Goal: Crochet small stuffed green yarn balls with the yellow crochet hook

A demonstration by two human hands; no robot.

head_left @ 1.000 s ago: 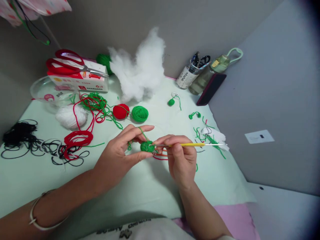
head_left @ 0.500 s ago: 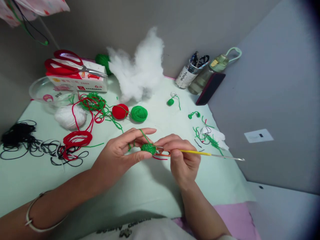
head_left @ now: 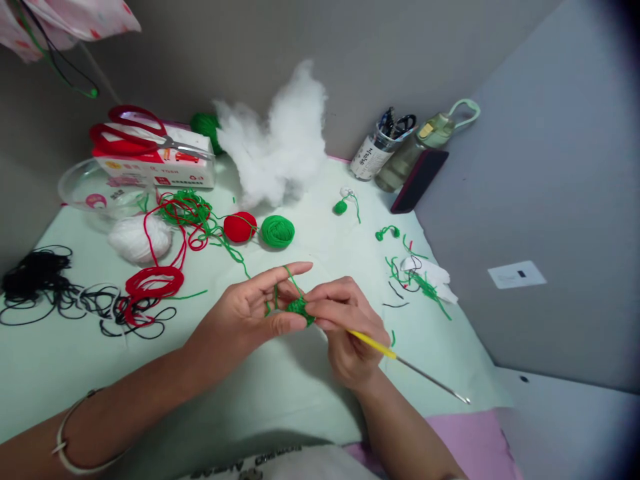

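Between thumb and fingers my left hand pinches a small green crochet piece, with green yarn looped over its raised index finger. My right hand is closed around a crochet hook with a yellow grip; one silver end sticks out toward the lower right. The hook's other end is hidden by the fingers, which touch the green piece. Beyond the hands sit a green yarn ball and a red yarn ball.
White stuffing stands at the back. Red-handled scissors lie on a box at back left. Tangled black yarn and a white yarn ball lie left. A pen cup, bottle and yarn scraps are right.
My right hand has tilted, so the hook's free end has swung downward. Its fingers have moved left onto the green piece. The green piece sits slightly lower.
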